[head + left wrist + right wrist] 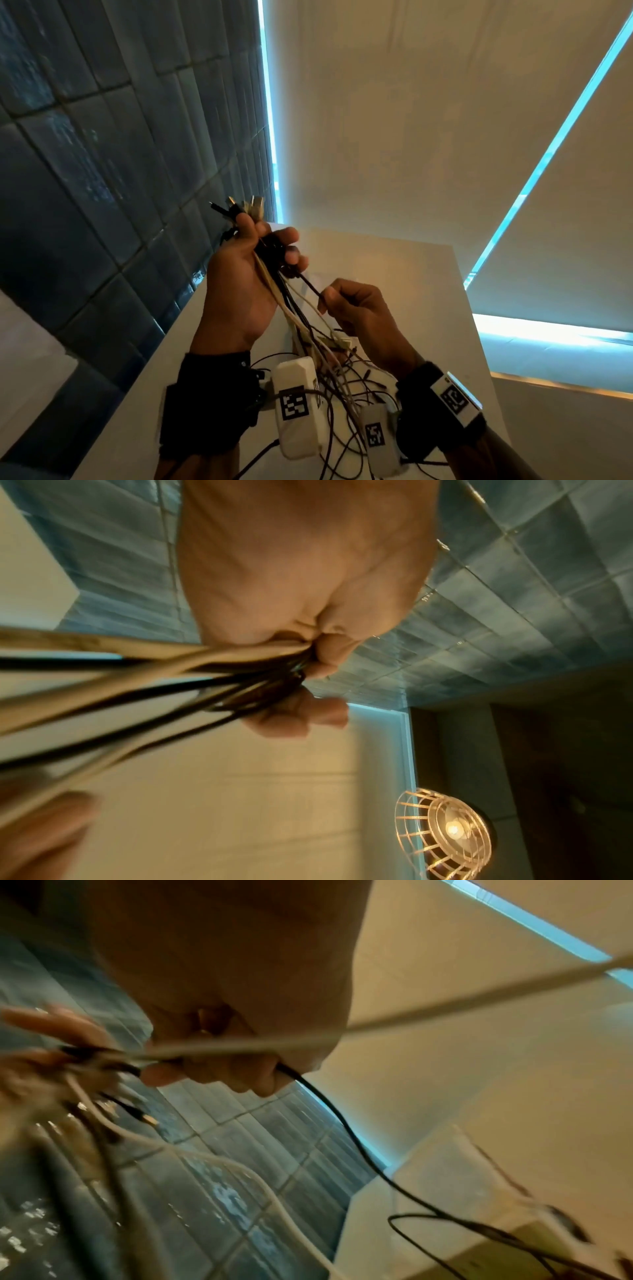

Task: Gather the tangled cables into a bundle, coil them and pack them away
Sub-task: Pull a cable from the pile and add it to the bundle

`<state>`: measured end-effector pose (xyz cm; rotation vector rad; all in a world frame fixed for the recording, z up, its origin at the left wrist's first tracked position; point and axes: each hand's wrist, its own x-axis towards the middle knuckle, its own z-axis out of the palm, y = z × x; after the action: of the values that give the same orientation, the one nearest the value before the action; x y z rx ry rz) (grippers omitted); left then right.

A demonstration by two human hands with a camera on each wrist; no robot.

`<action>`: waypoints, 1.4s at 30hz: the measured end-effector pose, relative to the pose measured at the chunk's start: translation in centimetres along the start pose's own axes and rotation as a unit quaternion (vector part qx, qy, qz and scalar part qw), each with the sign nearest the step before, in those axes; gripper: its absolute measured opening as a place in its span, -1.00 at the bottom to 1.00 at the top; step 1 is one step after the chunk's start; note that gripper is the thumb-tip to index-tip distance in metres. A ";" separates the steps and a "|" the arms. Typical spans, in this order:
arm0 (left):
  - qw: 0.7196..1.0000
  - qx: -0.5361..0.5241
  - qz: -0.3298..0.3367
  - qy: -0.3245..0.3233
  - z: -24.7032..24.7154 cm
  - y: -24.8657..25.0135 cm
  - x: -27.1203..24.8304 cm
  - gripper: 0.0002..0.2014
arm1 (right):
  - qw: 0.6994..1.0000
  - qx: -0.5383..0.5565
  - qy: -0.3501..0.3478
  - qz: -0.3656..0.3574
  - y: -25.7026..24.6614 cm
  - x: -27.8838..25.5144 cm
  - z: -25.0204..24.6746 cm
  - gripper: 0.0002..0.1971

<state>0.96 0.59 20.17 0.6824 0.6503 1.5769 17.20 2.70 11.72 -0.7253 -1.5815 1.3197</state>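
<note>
Black and cream cables (pixel 274 294) rise in a bunch from the white table (pixel 411 274) in the head view, their plug ends (pixel 245 205) sticking out past the top of the left hand (pixel 239 284), whose fingers are curled tight round the bunch. To its right, the right hand (pixel 356 308) pinches a single black cable (pixel 310 286) between thumb and fingers, close to the bunch. Nearer the camera, the rest of the cables lie in a loose tangle (pixel 346 394) on the table, around the wrist cameras.

The left wrist view shows the left hand (pixel 301 569) from below, closed on several dark and pale cables (pixel 171 674) that fan out to the left (blurred).

The right wrist view shows the right hand (pixel 232 988) clamped on the black cable (pixel 346 1131), which drops in a slack curve to the table (pixel 445 1191); a pale cable (pixel 445 1004) crosses in front.

As I judge it, gathering is under way: one set of ends is collected, but the lower lengths are still knotted. Coiling and packing away have not begun, and no container is in sight.
</note>
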 end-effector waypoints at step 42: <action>0.991 0.123 -0.033 -0.031 1.3 -0.6 -0.7 -0.66 | 0.998 0.053 -0.011 -0.033 -3.7 -0.2 0.0 -0.78</action>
<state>2.43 -0.04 20.55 0.8805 0.8205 1.4210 17.73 1.57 15.23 -0.5904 -1.5283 1.3556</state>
